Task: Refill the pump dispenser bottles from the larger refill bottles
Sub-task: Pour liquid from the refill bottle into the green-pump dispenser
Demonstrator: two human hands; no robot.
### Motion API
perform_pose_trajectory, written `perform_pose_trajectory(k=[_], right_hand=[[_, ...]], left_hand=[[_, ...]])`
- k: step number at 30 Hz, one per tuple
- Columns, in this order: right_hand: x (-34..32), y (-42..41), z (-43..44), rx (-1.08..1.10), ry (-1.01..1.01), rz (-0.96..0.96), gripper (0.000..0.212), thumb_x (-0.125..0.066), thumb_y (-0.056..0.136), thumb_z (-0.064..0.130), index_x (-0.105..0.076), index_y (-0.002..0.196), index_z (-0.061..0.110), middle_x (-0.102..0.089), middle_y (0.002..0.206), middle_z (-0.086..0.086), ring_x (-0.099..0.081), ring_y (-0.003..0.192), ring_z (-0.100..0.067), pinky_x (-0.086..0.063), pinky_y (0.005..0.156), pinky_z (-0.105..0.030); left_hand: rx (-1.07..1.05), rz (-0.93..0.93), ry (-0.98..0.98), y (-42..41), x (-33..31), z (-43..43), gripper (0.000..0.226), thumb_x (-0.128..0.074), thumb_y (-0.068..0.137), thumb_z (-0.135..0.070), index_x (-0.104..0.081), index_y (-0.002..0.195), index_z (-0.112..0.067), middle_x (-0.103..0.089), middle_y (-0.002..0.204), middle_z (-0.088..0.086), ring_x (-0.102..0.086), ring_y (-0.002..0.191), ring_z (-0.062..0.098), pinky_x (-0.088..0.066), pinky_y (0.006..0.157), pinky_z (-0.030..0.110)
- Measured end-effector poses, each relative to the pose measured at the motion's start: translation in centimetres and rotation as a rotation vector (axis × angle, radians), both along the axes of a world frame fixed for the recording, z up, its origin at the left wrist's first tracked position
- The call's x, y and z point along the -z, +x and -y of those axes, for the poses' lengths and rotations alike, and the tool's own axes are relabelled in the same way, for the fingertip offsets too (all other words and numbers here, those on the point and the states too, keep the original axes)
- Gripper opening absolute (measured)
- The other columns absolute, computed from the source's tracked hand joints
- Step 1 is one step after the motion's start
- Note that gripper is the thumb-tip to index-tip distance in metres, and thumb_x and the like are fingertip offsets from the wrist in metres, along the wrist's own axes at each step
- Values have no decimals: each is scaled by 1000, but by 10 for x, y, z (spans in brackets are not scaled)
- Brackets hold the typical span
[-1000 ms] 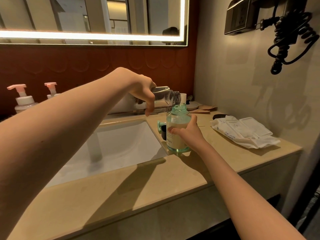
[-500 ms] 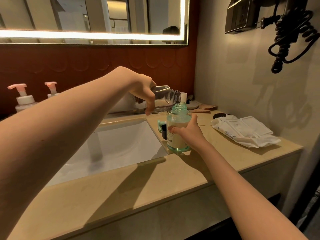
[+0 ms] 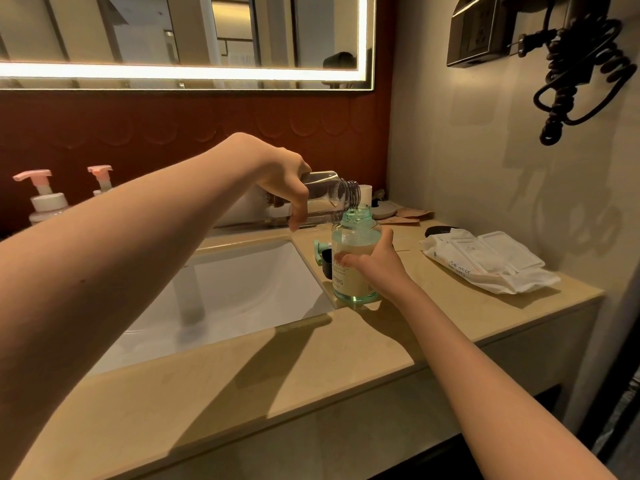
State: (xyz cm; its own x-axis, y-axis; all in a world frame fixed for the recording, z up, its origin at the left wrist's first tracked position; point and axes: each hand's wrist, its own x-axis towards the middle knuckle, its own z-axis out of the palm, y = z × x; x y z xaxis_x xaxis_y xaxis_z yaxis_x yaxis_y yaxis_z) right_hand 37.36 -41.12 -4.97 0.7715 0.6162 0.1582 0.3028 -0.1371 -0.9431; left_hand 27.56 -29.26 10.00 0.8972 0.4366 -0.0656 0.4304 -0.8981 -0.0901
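Note:
A green-tinted dispenser bottle (image 3: 355,237) stands upright and uncapped on the counter just right of the sink, partly filled with pale liquid. My right hand (image 3: 372,263) grips its side. My left hand (image 3: 282,178) holds a clear refill bottle (image 3: 329,197) tipped almost level, its threaded mouth right over the green bottle's opening. The bottle's green pump head (image 3: 320,249) lies on the counter behind it, beside a black cap (image 3: 326,264).
Two pink-topped pump bottles (image 3: 43,199) (image 3: 102,180) stand at the back left. The white sink basin (image 3: 221,292) lies left of the green bottle. A pack of wet wipes (image 3: 485,261) rests on the counter at right. A coiled black cord (image 3: 581,71) hangs on the right wall.
Nothing has visibly changed but for a slight shift of the camera; both hands keep their hold and the clear bottle stays tipped over the green one.

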Motion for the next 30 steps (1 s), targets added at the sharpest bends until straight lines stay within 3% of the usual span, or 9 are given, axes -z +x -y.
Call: perform_pose_trajectory(k=[5, 9, 18, 30], right_hand=[[0, 0, -1, 4, 1, 0, 80, -70, 81, 18, -14, 139, 17, -33, 144, -7, -36, 131, -29, -39, 100, -43], [0, 0, -1, 2, 17, -3, 81, -70, 80, 17, -15, 139, 17, -34, 144, -7, -35, 132, -29, -38, 102, -44], [0, -1, 0, -1, 15, 1, 81, -70, 81, 17, -14, 140, 17, -33, 145, -8, -35, 132, -29, -37, 102, -44], [0, 0, -1, 3, 10, 0, 81, -70, 81, 17, -14, 140, 18, -32, 145, -7, -35, 132, -29, -38, 102, -45]], left_hand=[[2, -5, 13, 1, 0, -1, 40, -79, 65, -35, -48, 86, -22, -51, 86, -1, -50, 82, 18, -44, 71, 30], [5, -9, 1, 1, 0, -1, 51, -78, 66, -34, -49, 104, -20, -53, 89, -1, -52, 85, 18, -46, 74, 31], [5, -5, 4, 0, 1, -2, 51, -78, 66, -35, -48, 103, -19, -51, 88, -2, -51, 89, 20, -46, 76, 32], [3, 5, -5, 0, 2, -2, 50, -79, 66, -34, -48, 103, -19, -51, 85, -2, -50, 77, 14, -44, 69, 28]])
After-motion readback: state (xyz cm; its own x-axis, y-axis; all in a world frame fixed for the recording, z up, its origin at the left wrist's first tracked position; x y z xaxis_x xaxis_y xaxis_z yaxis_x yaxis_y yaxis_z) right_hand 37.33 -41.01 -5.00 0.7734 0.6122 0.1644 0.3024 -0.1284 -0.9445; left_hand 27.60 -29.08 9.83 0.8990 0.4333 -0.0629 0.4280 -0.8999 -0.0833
